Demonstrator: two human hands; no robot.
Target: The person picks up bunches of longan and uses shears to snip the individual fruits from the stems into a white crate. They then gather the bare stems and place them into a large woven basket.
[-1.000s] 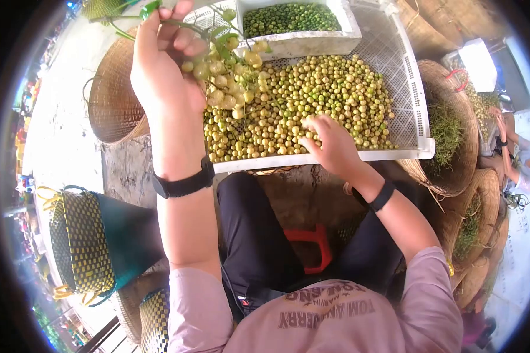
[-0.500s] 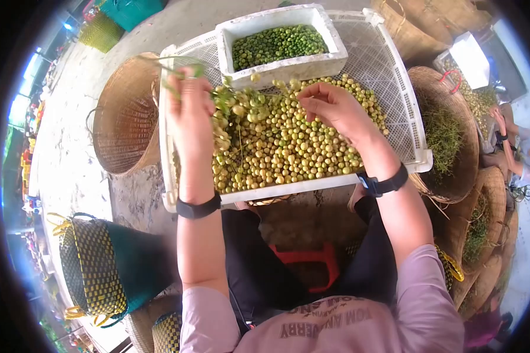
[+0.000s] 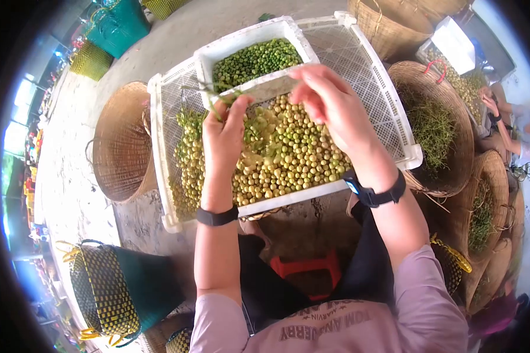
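Note:
My left hand [image 3: 225,132] is closed in a pinch round a sprig [image 3: 215,100] with thin green stems, above the left part of a white plastic crate [image 3: 359,53]. Round yellow-green berries [image 3: 288,153] fill much of the crate, some still on stems at its left side. To the right, my right hand [image 3: 331,106] hangs over the berries with its fingers loosely bent and apart, slightly blurred; no object shows in it. A white foam box [image 3: 306,50] of smaller, darker green berries [image 3: 256,63] rests in the crate's far part.
An upright wicker basket [image 3: 121,147] stands left of the crate. On the right, another basket [image 3: 436,129] holds stripped stems. A yellow-and-black woven bag [image 3: 103,288] lies at lower left, and a red stool [image 3: 306,267] is below me. Another person's hands [image 3: 492,103] work at far right.
My left hand has come right and down, nearer my right hand, with the sprig. My right hand has risen slightly and its fingers have loosened. The view has shifted a little.

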